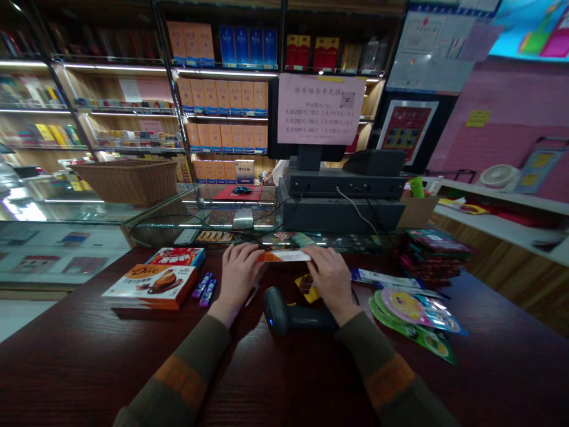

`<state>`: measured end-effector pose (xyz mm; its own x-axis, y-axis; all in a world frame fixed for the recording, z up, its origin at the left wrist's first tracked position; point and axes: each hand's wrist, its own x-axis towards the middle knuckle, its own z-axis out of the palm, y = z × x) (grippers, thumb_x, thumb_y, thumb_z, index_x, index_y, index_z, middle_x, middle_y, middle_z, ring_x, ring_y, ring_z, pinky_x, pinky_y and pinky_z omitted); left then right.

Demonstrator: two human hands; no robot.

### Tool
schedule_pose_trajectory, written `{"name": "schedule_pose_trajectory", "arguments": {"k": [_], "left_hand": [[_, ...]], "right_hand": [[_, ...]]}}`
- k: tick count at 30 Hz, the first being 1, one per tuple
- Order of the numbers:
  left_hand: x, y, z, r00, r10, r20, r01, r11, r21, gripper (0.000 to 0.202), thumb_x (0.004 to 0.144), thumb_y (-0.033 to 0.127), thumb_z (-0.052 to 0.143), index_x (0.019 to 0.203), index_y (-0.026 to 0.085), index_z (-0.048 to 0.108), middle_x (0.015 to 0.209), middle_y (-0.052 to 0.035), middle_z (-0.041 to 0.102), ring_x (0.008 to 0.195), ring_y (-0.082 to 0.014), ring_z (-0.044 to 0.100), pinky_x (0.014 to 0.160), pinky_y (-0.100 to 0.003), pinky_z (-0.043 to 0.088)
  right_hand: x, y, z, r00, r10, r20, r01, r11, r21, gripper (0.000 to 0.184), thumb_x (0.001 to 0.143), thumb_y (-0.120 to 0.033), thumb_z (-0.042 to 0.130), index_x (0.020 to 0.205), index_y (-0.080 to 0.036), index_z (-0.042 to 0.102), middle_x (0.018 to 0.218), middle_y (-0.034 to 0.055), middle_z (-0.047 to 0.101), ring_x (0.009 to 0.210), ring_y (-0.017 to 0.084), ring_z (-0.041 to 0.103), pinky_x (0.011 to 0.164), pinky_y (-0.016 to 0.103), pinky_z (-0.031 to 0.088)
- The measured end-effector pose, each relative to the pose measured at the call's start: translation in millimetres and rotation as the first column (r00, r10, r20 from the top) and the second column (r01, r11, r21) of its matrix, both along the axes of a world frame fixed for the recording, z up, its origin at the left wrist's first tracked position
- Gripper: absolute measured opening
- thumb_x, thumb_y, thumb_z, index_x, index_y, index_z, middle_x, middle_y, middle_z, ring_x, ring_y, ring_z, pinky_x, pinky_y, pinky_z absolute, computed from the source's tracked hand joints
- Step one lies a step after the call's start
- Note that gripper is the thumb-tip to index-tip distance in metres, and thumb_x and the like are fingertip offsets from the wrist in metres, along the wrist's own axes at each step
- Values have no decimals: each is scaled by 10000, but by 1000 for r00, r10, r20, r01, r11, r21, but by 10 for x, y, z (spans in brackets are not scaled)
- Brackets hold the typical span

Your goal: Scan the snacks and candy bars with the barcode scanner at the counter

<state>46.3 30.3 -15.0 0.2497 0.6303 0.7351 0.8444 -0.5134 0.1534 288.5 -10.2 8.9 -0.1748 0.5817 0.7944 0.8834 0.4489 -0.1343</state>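
My left hand and my right hand both grip a flat orange-and-white box, one hand at each end, just above the dark wooden counter. The fingers of both hands are curled over the box's edges. A dark handheld barcode scanner lies on the counter between my wrists. A small yellow-and-brown packet shows under my right hand.
Two orange snack boxes and purple candy bars lie to the left. Colourful packets and a stack of packs sit to the right. A cash register with a screen stands behind, a wicker basket on the glass case.
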Motion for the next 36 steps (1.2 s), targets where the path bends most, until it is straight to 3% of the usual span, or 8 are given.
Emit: {"name": "schedule_pose_trajectory", "arguments": {"k": [8,14,22,29,36], "left_hand": [[108,-82,64,994,-67,-90,68,998,10,309,954,341,594,1254,334,669,1198,-25,739,1081,-258,579,974,-443,358],[79,-152,112,986,-129,-109,132,991,27,299,979,314,556,1252,348,674,1179,-7,750,1075,-241,574,974,-432,326],[106,-206,142,985,-136,-110,142,988,53,250,989,324,542,1186,308,696,1167,-1,758,1059,-232,580,970,-417,320],[-57,-94,50,999,-45,-13,46,996,73,181,946,302,611,1097,291,710,1017,-20,771,991,-235,593,911,-409,328],[-258,38,-56,1000,25,11,-26,998,63,210,878,261,666,1085,271,704,926,-32,751,975,-253,598,895,-420,336]], "right_hand": [[-264,-63,-18,989,132,61,-136,989,63,318,1008,-168,454,1207,-234,693,1061,82,718,951,239,600,842,398,490],[-390,-107,-16,981,92,172,-106,992,75,254,1007,-168,510,1165,-236,696,1059,51,746,907,228,564,760,391,404],[-420,-98,-43,987,90,136,-100,992,74,243,995,-176,546,1185,-246,680,1027,40,749,961,232,541,812,402,372],[-274,-89,-32,988,136,70,-137,990,11,365,1000,-226,530,1363,-194,560,1217,89,694,1095,248,560,902,401,405],[31,-88,-112,994,105,28,-103,991,-84,402,980,-266,539,1372,-177,560,1202,116,694,1109,274,580,913,426,438]]}}
